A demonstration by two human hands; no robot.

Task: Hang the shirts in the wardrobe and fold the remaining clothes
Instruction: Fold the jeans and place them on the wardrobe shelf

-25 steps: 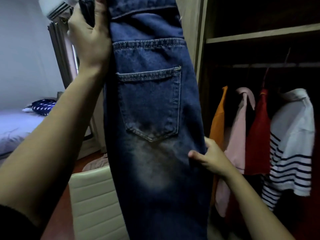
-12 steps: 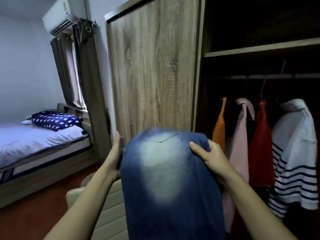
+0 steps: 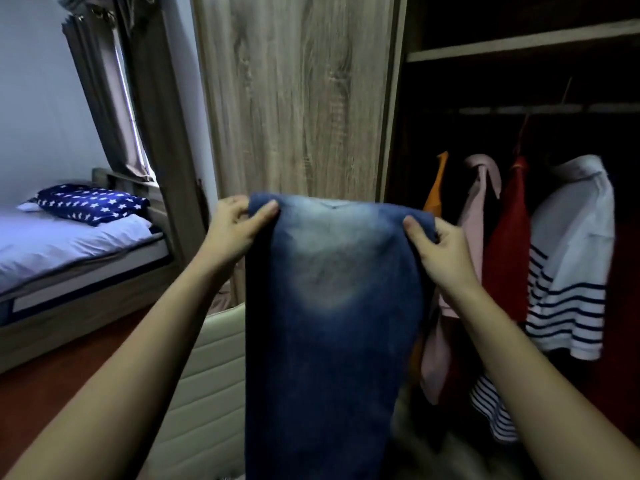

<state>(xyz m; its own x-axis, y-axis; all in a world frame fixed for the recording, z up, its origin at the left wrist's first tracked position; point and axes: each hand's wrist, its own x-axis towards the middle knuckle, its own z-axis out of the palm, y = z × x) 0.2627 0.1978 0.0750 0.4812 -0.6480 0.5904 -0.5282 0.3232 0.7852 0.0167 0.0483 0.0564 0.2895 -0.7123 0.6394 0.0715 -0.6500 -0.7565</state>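
Note:
A pair of blue jeans [image 3: 332,358] with a faded pale patch hangs doubled over in front of me, its fold at the top. My left hand [image 3: 239,226] pinches the fold's left corner and my right hand [image 3: 440,247] grips the right corner. Both hold it at chest height before the wardrobe [image 3: 294,98]. Inside the open right side hang an orange shirt [image 3: 437,188], a pink shirt [image 3: 478,209], a red shirt [image 3: 507,251] and a white shirt with navy stripes [image 3: 571,265]. The jeans' lower end runs out of view.
A cream padded chair [image 3: 211,386] stands just behind the jeans at lower left. A bed [image 3: 69,244] with a star-patterned pillow [image 3: 90,202] lies at the left, beside a curtain [image 3: 138,98]. Red-brown floor [image 3: 69,368] lies between bed and chair.
The jeans were held up high by my left hand with the back pocket showing. The top has come down and over, and both hands now hold the folded edge.

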